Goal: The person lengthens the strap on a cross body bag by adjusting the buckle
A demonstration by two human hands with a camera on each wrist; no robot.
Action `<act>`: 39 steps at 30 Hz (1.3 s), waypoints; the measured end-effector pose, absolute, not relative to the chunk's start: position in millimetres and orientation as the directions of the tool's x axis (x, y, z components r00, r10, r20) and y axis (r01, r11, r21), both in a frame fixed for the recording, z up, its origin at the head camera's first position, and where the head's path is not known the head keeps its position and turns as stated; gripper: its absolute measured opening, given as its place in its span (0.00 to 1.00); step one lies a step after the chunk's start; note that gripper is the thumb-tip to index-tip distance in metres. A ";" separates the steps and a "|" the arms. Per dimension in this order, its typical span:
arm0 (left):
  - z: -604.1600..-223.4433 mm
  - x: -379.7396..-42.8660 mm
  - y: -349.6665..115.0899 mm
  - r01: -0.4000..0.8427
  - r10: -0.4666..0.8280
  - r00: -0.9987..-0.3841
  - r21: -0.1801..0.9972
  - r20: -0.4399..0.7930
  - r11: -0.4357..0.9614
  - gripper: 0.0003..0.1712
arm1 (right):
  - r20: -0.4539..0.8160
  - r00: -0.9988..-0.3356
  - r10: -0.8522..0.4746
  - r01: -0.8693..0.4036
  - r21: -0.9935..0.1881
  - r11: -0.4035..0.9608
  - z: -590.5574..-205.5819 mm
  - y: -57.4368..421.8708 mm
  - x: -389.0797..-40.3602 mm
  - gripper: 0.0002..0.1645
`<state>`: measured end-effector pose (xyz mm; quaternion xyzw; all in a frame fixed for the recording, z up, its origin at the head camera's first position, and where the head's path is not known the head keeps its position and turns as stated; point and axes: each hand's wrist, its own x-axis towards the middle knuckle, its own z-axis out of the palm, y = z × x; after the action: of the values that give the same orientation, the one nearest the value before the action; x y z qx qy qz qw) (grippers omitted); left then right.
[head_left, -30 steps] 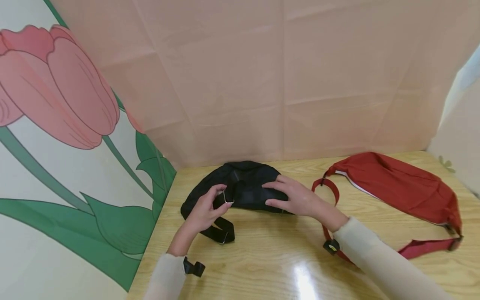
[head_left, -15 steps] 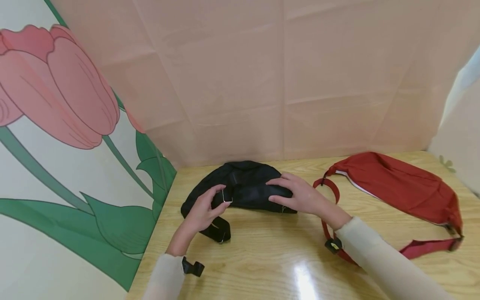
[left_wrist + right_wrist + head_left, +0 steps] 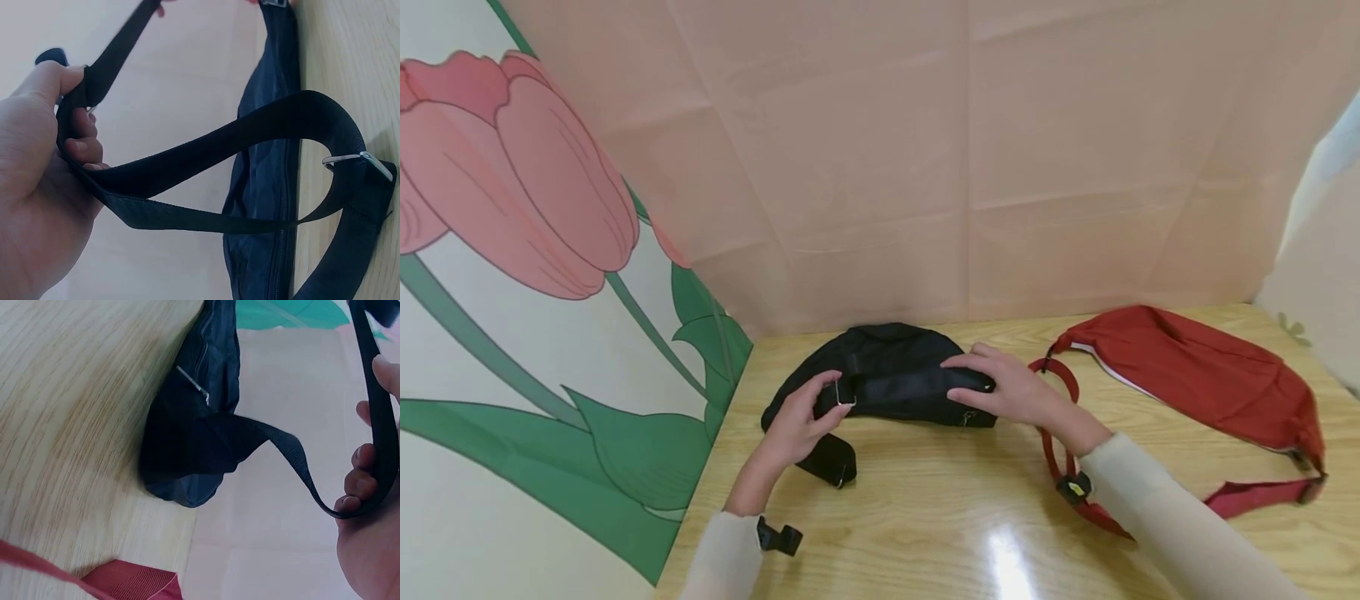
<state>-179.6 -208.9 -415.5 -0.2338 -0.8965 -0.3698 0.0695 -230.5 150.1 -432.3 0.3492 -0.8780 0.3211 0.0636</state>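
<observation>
A black waist bag (image 3: 887, 346) lies on the wooden table, its zip showing in the left wrist view. My left hand (image 3: 793, 425) pinches its black webbing strap close to a metal slider (image 3: 846, 393). Below that hand hangs a loop of strap (image 3: 206, 150) with a second metal slider (image 3: 359, 161). The strap stretches in front of the bag to my right hand (image 3: 1011, 387), whose fingers curl round it. From there the strap (image 3: 287, 447) runs back to the bag's end, near a zip pull (image 3: 194, 384).
A red waist bag (image 3: 1195, 375) lies at the right, its red strap (image 3: 1063, 375) looping near my right forearm. Small black devices (image 3: 780, 537) sit by both cuffs. A pinkish cloth (image 3: 880, 167) hangs behind the table (image 3: 925, 517); a tulip-printed panel (image 3: 550, 192) stands at the left.
My left hand has shifted slightly left with the slider, and my right hand slightly right. The strap between them is drawn out longer; the loop under my left hand looks smaller.
</observation>
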 end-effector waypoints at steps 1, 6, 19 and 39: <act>-415.6 -179.6 -209.2 0.470 0.367 -0.881 0.634 0.298 0.614 0.30 | 0.339 -0.748 -0.571 -0.654 -0.522 0.547 -432.4 151.0 -230.5 0.27; -415.8 -179.4 -209.6 0.483 0.373 -0.874 0.635 0.310 0.603 0.29 | 0.336 -0.749 -0.571 -0.652 -0.527 0.544 -432.5 153.5 -230.0 0.26; -413.4 -180.0 -195.8 0.525 0.400 -0.849 0.645 0.346 0.555 0.30 | 0.271 -0.699 -0.662 -0.700 -0.447 0.556 -420.9 141.7 -222.4 0.28; -417.2 -181.7 -186.4 0.492 0.419 -0.859 0.704 0.295 0.512 0.30 | 0.246 -0.703 -0.668 -0.698 -0.421 0.580 -421.9 129.1 -219.5 0.26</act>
<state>-181.7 -186.4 -417.2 -0.2622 -0.8685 -0.4184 0.0433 -219.5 129.1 -421.9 0.3842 -0.8883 0.2498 0.0302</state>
